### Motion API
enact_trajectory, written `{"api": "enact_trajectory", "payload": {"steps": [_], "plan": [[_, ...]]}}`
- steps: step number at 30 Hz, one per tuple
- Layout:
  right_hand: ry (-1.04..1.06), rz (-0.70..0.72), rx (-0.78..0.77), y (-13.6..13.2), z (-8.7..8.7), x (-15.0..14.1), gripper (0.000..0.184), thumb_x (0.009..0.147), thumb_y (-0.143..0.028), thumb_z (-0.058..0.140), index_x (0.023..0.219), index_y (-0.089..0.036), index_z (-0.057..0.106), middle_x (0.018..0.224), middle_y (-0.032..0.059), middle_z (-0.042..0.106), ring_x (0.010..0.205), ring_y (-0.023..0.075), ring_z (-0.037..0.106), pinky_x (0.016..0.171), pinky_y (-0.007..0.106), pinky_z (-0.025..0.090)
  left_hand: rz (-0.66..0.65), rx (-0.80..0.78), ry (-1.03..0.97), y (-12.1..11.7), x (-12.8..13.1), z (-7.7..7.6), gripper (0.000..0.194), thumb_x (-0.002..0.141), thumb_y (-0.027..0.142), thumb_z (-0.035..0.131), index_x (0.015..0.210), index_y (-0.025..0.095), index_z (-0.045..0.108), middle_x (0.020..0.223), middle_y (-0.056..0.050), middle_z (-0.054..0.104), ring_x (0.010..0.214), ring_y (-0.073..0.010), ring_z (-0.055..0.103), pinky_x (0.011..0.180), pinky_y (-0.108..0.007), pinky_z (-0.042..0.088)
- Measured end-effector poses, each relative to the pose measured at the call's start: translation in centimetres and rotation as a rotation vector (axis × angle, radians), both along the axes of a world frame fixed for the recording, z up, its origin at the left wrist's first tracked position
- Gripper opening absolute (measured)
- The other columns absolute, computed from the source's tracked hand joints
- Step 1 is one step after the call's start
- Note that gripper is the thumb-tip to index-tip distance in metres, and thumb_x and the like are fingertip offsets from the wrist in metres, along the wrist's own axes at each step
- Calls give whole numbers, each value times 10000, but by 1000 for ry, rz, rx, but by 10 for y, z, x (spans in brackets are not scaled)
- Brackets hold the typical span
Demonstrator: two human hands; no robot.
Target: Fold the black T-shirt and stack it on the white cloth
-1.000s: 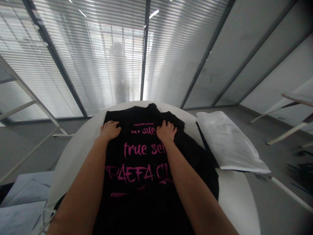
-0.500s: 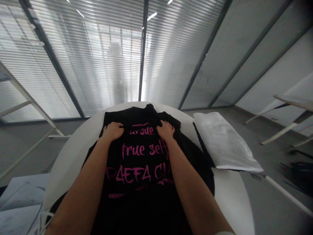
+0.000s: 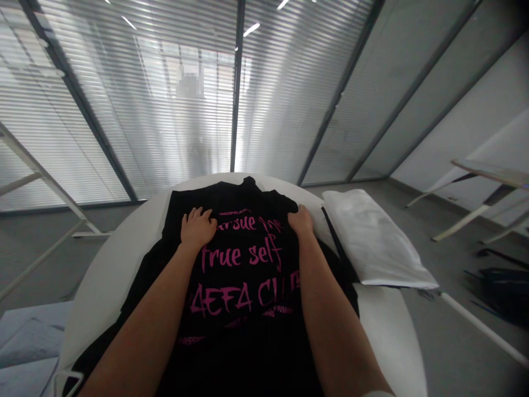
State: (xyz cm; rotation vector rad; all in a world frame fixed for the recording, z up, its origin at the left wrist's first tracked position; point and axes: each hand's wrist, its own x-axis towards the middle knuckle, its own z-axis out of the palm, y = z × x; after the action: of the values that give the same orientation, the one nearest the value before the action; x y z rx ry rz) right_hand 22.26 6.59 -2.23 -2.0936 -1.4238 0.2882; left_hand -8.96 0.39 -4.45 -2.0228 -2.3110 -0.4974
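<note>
Round table [image 3: 390, 325], shirt [image 3: 248, 309] lying on it, left hand [image 3: 197, 227] and right hand [image 3: 301, 220] resting on the shirt side by side, folded cloth [image 3: 372, 240] on the table right of the shirt, glass wall [image 3: 289, 110] behind the table, bag [image 3: 502, 289] on the floor [image 3: 454, 353] to the right, small table [image 3: 491, 173] beyond it.
</note>
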Motion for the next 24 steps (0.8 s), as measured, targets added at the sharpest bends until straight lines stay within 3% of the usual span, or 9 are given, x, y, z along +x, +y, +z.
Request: {"api": "enact_trajectory", "payload": {"steps": [4,7,12,18,21,24], "plan": [[250,65,-45,5,1,1,408,689,-203,627,1060,-44,688,969,193,702,956,325,648,826,395,492,4,0,6,0,0,1,529,890,392,372,1374,240,522,1461,-112,460,1381,-312,349,1125,-530,235],[381,85,-59,6,5,0,318,692,-270,648,932,-77,723,778,122,712,784,267,671,689,350,519,2,4,9,-1,0,1,523,890,386,373,1369,243,525,1457,-107,466,1378,-308,354,1124,-526,240],[567,25,228,9,18,7,329,727,-278,585,986,-122,712,787,39,710,695,173,648,622,258,514,5,5,3,-2,0,1,521,890,397,380,1363,243,534,1453,-107,471,1380,-310,352,1125,-519,243],[239,-241,573,6,40,21,328,816,-219,442,987,-63,675,919,143,688,857,222,626,810,339,488,6,22,1,-2,0,-1,513,889,383,383,1359,247,537,1451,-105,473,1372,-307,361,1120,-524,243],[102,-224,601,5,43,23,347,831,-201,413,1049,-73,651,1006,161,668,987,242,594,902,367,449,1,15,-10,-1,0,0,516,887,385,385,1359,245,538,1453,-109,471,1373,-311,358,1121,-526,241],[137,-175,584,10,35,25,347,829,-181,393,1064,-83,628,1016,152,656,995,231,585,910,364,441,6,2,-16,0,0,1,517,886,391,387,1359,247,539,1456,-104,468,1376,-309,355,1125,-522,240]]}}
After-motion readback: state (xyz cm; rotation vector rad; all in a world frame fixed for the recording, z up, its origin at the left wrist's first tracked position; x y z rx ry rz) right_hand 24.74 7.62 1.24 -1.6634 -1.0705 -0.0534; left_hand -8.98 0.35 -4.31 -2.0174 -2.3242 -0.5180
